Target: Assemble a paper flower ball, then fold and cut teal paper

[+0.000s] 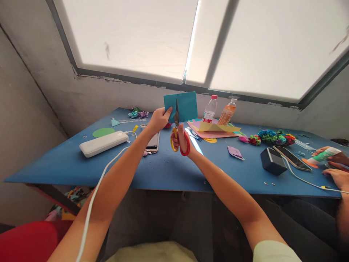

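My left hand [159,119] pinches the left side of a teal sheet of paper [187,106], held up above the table. In my right hand [183,140] is a pair of scissors [177,120] with yellow and dark handles, the fingers wrapped through the loops. The blades point upward and lie across the paper from its lower edge, left of its middle. A red band [185,145] circles my right wrist. Behind my left hand, a phone [153,142] rests on the table, partly covered by my forearm.
On the blue table [174,174] stand a white power bank [103,143] with a cable, two bottles [209,110], coloured paper sheets [218,128], crumpled paper flowers [268,135], and a dark box [273,161]. At the right, another person's hand holds a glue stick [325,155].
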The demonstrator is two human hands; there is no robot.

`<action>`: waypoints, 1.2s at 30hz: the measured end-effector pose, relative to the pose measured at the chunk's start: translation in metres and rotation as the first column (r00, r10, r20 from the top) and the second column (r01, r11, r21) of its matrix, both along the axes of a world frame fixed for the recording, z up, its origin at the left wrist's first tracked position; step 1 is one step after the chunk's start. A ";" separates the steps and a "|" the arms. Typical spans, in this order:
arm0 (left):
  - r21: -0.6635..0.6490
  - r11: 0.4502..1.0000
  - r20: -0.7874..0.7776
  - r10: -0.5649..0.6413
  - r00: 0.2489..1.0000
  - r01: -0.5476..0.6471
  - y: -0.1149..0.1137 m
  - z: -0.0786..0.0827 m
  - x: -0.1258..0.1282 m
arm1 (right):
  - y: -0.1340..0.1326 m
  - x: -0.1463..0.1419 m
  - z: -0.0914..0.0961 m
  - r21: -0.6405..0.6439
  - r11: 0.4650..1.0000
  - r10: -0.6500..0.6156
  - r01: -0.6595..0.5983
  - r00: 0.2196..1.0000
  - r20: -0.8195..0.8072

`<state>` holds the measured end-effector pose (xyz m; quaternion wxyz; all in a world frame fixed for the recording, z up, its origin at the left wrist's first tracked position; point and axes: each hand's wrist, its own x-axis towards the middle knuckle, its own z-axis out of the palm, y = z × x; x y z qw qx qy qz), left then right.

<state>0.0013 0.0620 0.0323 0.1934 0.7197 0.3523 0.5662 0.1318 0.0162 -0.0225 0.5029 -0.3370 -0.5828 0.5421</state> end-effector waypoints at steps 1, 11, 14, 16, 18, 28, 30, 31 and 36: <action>0.013 1.000 0.005 0.010 1.000 -0.010 -0.001 0.000 0.000 | 0.000 -0.001 0.001 0.009 1.000 0.027 -0.027 1.000 0.000; 0.121 0.975 0.100 0.175 0.980 -0.186 -0.006 0.001 0.001 | 0.004 -0.003 0.000 0.024 0.991 0.131 -0.132 0.991 0.026; 0.093 0.982 0.104 0.152 0.983 -0.161 -0.005 0.002 -0.001 | 0.006 0.002 0.001 0.021 0.985 0.169 -0.170 0.985 0.039; 0.059 0.992 0.092 0.102 0.991 -0.108 -0.006 0.004 -0.002 | 0.007 0.004 0.003 0.025 0.984 0.177 -0.179 0.983 0.055; 0.015 1.000 0.076 0.024 0.997 -0.025 -0.008 0.006 -0.003 | 0.008 0.006 0.006 0.027 0.985 0.171 -0.173 0.983 0.062; -0.150 0.957 0.055 -0.244 0.968 0.250 -0.009 0.009 -0.007 | 0.003 0.009 0.018 -0.021 0.984 0.180 -0.179 0.982 0.054; -0.143 0.958 0.049 -0.244 0.968 0.249 -0.009 0.009 -0.008 | 0.004 0.009 0.017 -0.015 0.977 0.214 -0.214 0.977 0.026; -0.138 0.959 0.044 -0.243 0.969 0.246 -0.009 0.009 -0.008 | 0.004 0.010 0.017 -0.012 0.970 0.243 -0.243 0.970 0.009; -0.115 0.967 0.019 -0.226 0.974 0.226 -0.012 0.010 -0.007 | 0.003 0.012 0.020 -0.043 0.954 0.295 -0.295 0.955 -0.010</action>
